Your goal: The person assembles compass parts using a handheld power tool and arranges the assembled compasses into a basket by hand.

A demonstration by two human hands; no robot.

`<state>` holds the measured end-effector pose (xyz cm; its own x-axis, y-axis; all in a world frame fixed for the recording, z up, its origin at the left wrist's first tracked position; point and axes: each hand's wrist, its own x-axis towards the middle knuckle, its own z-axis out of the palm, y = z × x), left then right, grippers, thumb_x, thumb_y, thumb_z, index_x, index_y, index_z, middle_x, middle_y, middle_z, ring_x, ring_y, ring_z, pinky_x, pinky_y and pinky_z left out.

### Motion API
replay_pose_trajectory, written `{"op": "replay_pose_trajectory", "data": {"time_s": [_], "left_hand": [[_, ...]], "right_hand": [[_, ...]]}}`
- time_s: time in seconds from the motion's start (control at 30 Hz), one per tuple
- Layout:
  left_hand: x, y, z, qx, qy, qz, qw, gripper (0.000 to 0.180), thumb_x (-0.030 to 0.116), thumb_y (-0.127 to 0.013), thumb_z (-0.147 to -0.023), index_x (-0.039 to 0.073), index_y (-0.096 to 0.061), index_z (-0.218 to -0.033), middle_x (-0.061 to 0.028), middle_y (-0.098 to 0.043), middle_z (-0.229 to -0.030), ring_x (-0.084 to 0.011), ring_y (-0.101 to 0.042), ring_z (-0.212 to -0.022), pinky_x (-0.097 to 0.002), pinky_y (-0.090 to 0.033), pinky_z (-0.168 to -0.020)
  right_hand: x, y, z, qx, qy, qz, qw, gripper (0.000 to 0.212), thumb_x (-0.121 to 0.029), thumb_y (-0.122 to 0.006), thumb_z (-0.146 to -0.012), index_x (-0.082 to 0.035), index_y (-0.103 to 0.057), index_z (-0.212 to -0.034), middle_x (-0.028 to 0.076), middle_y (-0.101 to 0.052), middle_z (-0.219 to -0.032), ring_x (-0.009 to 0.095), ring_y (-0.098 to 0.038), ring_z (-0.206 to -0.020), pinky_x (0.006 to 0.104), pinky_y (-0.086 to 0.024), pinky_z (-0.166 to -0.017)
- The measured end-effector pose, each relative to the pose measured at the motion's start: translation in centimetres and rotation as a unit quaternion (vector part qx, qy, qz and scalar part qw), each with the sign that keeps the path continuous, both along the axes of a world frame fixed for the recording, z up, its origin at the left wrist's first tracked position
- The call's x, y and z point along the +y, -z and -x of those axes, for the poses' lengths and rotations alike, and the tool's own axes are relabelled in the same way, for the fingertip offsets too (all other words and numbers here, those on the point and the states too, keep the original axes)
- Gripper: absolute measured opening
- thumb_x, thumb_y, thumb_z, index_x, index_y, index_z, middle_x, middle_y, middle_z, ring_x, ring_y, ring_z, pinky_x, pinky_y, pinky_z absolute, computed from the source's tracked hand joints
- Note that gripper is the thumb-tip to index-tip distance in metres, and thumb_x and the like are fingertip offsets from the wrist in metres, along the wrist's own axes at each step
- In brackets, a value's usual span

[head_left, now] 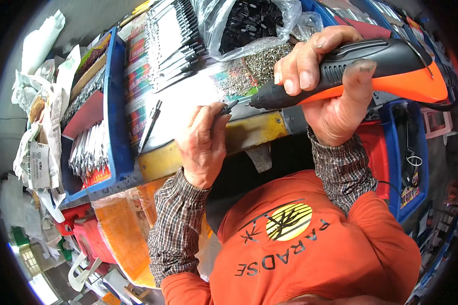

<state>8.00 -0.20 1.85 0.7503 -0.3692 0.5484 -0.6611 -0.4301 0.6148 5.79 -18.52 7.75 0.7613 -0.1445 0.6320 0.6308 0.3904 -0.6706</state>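
Observation:
My left hand pinches a small black part just above the table's front edge. In my right hand is a black and orange electric screwdriver, held level with its bit pointing left. The bit's tip is close to the black part; I cannot tell whether they touch. Behind them lie a pile of small silvery screws and a darker heap of small metal pieces. A slim black pen-like tool rests left of my left hand. Farther back lies a row of similar tools.
A clear plastic bag holds many black parts. On the left stands a blue tray with bundled slim pieces. The table's front edge is yellow metal. Another blue tray stands at the right, and orange packaging lies below left.

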Motion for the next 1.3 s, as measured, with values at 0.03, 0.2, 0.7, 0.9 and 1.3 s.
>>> {"op": "replay_pose_trajectory", "data": {"time_s": [0.03,0.2,0.7,0.9,1.3], "left_hand": [[0.3,-0.6,0.7,0.044,-0.018,-0.007,0.999,0.014,0.001,-0.061,-0.075,0.003,-0.058,-0.089,-0.01,-0.057,-0.073,-0.0233,-0.055,-0.061,-0.0298,-0.043,-0.057],[2.1,-0.9,3.2,0.361,0.007,0.209,0.909,0.013,0.005,-0.054,-0.085,0.0,-0.055,-0.097,-0.0028,-0.057,-0.072,-0.0045,-0.048,-0.058,-0.0176,-0.04,-0.053],[3.5,0.9,8.0,0.522,0.008,0.445,0.727,0.019,0.002,-0.049,-0.086,-0.005,-0.047,-0.104,-0.0082,-0.053,-0.09,-0.0079,-0.047,-0.062,-0.0207,-0.042,-0.05],[2.8,1.1,7.8,0.576,0.032,0.491,0.653,0.015,0.002,-0.051,-0.085,-0.004,-0.05,-0.099,-0.0076,-0.053,-0.09,-0.0083,-0.045,-0.061,-0.0205,-0.039,-0.048],[2.3,1.2,7.6,0.603,0.026,0.522,0.603,0.011,0.001,-0.05,-0.085,-0.004,-0.05,-0.096,-0.0072,-0.053,-0.086,-0.0087,-0.047,-0.061,-0.0199,-0.038,-0.047]], "right_hand": [[0.0,-0.1,0.1,-0.001,-0.003,0.007,1.0,0.049,-0.055,-0.049,-0.081,-0.008,-0.045,-0.095,0.002,-0.047,-0.063,0.015,-0.048,-0.056,0.0326,-0.04,-0.06],[0.9,-0.3,0.4,-0.008,-0.028,0.029,0.999,0.053,-0.056,-0.051,-0.08,-0.006,-0.044,-0.095,0.002,-0.047,-0.063,0.015,-0.049,-0.055,0.032,-0.042,-0.058],[3.2,0.1,-0.5,-0.106,-0.17,0.14,0.97,0.051,-0.044,-0.066,-0.074,-0.004,-0.044,-0.095,0.006,-0.05,-0.062,0.017,-0.051,-0.054,0.0324,-0.044,-0.056],[4.4,-0.7,1.2,0.032,-0.096,0.173,0.98,0.051,-0.044,-0.066,-0.074,-0.004,-0.043,-0.096,0.006,-0.051,-0.063,0.016,-0.051,-0.054,0.0321,-0.044,-0.056],[5.0,-0.2,1.4,0.036,-0.103,0.159,0.981,0.054,-0.048,-0.065,-0.074,-0.004,-0.042,-0.096,0.005,-0.051,-0.063,0.015,-0.051,-0.054,0.031,-0.044,-0.056]]}}
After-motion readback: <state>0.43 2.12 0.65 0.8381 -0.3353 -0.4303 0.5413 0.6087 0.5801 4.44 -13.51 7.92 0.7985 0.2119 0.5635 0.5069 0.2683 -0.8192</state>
